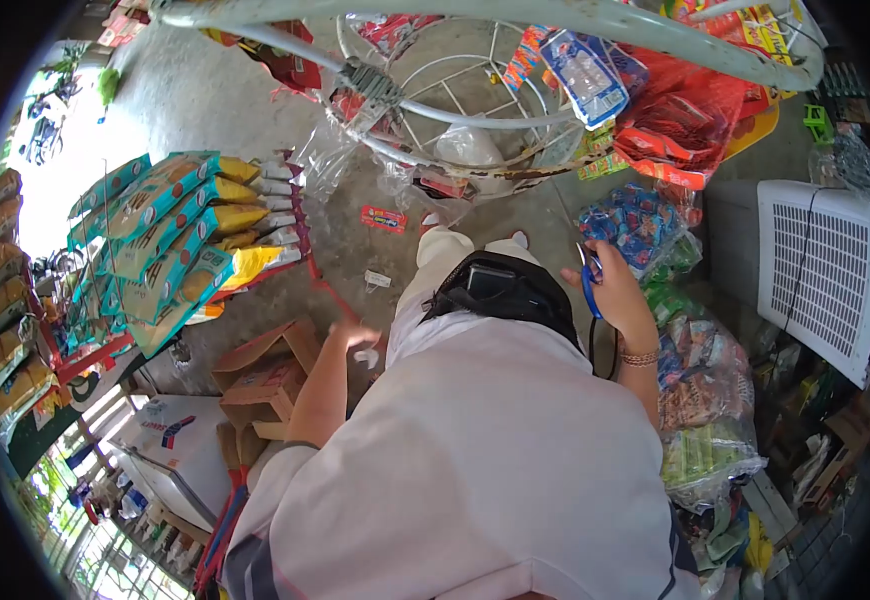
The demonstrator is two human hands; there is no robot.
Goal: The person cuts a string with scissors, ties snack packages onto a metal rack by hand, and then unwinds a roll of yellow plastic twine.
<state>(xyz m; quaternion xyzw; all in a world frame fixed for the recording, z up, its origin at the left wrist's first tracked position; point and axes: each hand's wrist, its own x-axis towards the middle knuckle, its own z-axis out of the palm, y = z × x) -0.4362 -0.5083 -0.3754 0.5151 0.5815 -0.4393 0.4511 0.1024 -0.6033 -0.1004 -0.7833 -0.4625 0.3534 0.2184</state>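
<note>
My right hand [615, 290] is closed around the blue handles of a pair of scissors [589, 286], held at the right side of my waist. On the left, my left hand [353, 332] hangs low beside my leg, slightly blurred, with its fingers apart. A small white scrap [366, 357] shows just below its fingers. Between the hands, a black waist bag [515, 300] sits at my front with a dark phone-like device [492, 280] on it. A white wire rack [455, 125] rises in front of me, with red snack packets [675, 125] and a blue-and-white pack [585, 78] hanging on its right.
Teal and yellow bags [170, 235] are stacked on a red rack at left. An opened cardboard box [270, 375] and a white chest [170, 440] stand below them. Plastic-wrapped snack bundles [705, 370] line my right, near a white slatted appliance [825, 270]. A red wrapper [383, 219] lies on the floor.
</note>
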